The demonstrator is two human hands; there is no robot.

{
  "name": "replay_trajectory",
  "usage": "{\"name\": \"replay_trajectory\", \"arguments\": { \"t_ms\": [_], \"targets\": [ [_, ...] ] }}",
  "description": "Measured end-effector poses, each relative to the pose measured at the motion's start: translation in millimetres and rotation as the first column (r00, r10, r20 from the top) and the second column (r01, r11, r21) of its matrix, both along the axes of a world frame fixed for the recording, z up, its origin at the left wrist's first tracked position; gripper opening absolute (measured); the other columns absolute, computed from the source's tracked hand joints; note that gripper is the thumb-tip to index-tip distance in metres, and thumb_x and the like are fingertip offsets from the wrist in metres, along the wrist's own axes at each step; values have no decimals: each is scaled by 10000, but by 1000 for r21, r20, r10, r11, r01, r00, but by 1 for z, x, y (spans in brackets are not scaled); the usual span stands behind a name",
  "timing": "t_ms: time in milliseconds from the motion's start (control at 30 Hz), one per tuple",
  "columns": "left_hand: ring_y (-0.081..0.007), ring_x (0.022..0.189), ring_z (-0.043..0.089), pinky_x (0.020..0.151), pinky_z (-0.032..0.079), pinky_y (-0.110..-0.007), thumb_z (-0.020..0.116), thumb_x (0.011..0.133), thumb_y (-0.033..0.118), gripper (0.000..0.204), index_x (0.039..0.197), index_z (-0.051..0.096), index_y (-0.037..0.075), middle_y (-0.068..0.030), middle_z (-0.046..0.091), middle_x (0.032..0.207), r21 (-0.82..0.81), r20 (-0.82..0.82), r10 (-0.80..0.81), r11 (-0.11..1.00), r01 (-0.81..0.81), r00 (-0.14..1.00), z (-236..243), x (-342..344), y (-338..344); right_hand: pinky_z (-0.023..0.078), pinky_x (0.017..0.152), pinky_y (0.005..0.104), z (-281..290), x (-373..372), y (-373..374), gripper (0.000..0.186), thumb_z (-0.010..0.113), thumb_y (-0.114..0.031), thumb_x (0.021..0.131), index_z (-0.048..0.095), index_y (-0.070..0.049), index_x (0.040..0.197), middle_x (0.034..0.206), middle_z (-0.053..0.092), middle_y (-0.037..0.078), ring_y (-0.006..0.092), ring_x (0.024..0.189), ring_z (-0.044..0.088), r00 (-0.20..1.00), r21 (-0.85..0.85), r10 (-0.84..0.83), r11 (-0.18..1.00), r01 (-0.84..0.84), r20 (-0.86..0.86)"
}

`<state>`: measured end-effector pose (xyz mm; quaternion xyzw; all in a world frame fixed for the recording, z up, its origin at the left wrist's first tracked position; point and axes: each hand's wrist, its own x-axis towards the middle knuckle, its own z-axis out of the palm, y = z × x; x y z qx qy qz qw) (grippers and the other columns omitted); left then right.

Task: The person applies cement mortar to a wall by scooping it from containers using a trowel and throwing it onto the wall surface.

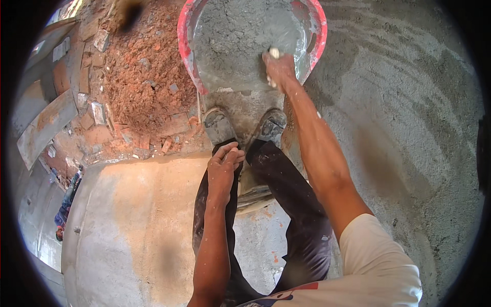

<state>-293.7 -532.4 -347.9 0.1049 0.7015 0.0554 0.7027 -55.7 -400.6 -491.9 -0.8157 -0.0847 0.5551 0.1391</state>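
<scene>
At the top, a red-rimmed tub (184,51) holds wet grey mortar (235,38). My right hand (281,70) reaches over its near right side, closed round the pale handle of what looks like a trowel (274,52). The tool's blade is smeared by motion against the mortar and cannot be made out. Over my left knee hangs my left hand (225,162), its fingers loosely bent and apart, with nothing visible in them. Both forearms carry small specks of mortar.
My shoes (220,126) stand just below the tub. Reddish soil (140,77) and broken bricks (99,113) lie to the left, beside leaning boards (47,128). A rough grey plastered surface (409,102) fills the right. Another person (66,204) is small at the far left.
</scene>
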Motion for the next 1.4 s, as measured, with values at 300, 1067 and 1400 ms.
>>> {"name": "replay_trajectory", "arguments": {
  "t_ms": [300,1067,1400],
  "targets": [
    [-155,985,677,882,499,-284,604,1007,211,336,1263,638,-5,-85,726,1040,7,-29,56,998,-56,998,2,-2,6,510,910,521,91,2,-7,396,645,-269,921,605,1,1209,990,715,244,424,1011,683,633,-57,551,777,-628,543],
    [-149,975,675,884,496,-273,604,1006,214,342,1265,638,-6,-89,720,1051,-8,-22,69,998,-69,997,3,6,3,505,433,380,0,-14,-142,344,674,-304,864,690,16,988,797,703,172,245,548,651,954,151,288,943,-298,86],
    [-149,1002,680,904,498,-285,606,1013,262,356,1289,645,41,-58,722,1061,8,-14,40,999,-40,999,-1,1,-6,548,798,504,-26,-12,-28,485,684,-354,832,666,131,850,918,687,356,486,886,697,841,172,368,870,-462,396]
  ]
}}
